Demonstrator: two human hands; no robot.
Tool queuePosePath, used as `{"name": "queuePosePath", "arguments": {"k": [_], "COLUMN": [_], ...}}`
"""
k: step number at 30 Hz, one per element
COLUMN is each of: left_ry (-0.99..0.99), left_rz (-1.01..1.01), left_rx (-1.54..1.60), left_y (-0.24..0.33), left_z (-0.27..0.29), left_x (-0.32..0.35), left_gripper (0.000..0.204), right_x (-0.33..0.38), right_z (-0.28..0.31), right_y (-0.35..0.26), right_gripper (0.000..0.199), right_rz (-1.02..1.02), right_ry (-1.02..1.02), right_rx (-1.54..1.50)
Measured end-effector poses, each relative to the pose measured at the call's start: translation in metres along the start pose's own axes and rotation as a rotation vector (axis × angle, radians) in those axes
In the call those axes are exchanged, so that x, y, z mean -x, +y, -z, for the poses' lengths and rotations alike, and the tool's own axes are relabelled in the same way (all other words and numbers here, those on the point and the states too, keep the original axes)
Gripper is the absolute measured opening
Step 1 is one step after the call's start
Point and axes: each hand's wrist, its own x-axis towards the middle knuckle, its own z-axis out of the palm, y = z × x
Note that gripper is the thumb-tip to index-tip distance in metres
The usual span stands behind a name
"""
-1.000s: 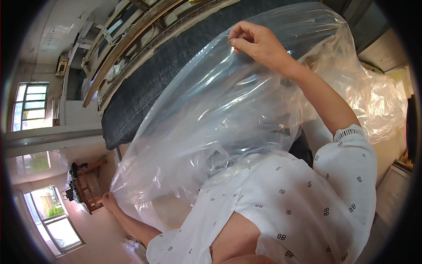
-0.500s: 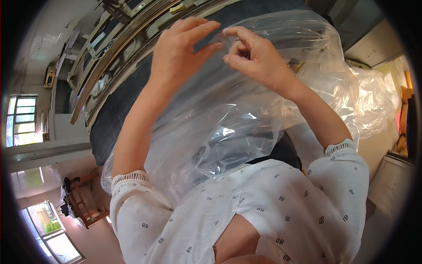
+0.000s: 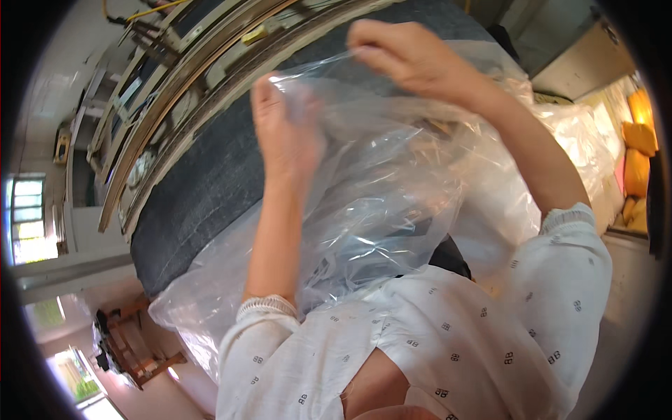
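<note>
A large sheet of clear plastic film [image 3: 392, 189], perhaps a bag, spreads in wrinkles over a dark work surface and down across my lap. My right hand [image 3: 413, 59], farther away and to the right, is closed in a pinch on its edge. My left hand [image 3: 285, 129] is slightly blurred; thumb and fingers close on the film, which passes over the fingers. Between the two hands the film's edge runs taut, slanting up to the right.
The dark work surface [image 3: 189, 217] reaches to the left. Beyond it lie long metal and wooden rails [image 3: 175, 87] of a machine. More crumpled film [image 3: 574, 133] heaps at the right, near orange-yellow objects [image 3: 635, 154]. A wooden stool-like frame [image 3: 129, 343] stands at lower left.
My hands have drawn apart, the left moving down and nearer me, the right up. The film's edge is now stretched between them, and more of the dark surface shows at the left.
</note>
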Motion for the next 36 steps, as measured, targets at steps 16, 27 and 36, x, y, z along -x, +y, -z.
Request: {"name": "queuePosePath", "arguments": {"k": [16, 27, 36], "left_ry": [0.781, 1.234, 1.413], "left_rz": [-1.112, -0.401, -0.268], "left_rx": [-1.279, -1.971, -2.052], "left_y": [0.321, 0.404, 0.442], "left_z": [0.309, 0.497, 0.514], "left_x": [0.112, 0.082, 0.169], "left_gripper": [0.014, 0.037, 0.045], "right_x": [0.208, 0.151, 0.024], "right_z": [0.059, 0.291, 0.092], "right_y": [0.114, 0.260, 0.105], "right_gripper": [0.011, 0.021, 0.030], "right_rz": [-0.568, -0.378, -0.421], "right_ry": [-0.685, -0.281, 0.227], "right_rx": [1.176, 1.223, 0.655]}}
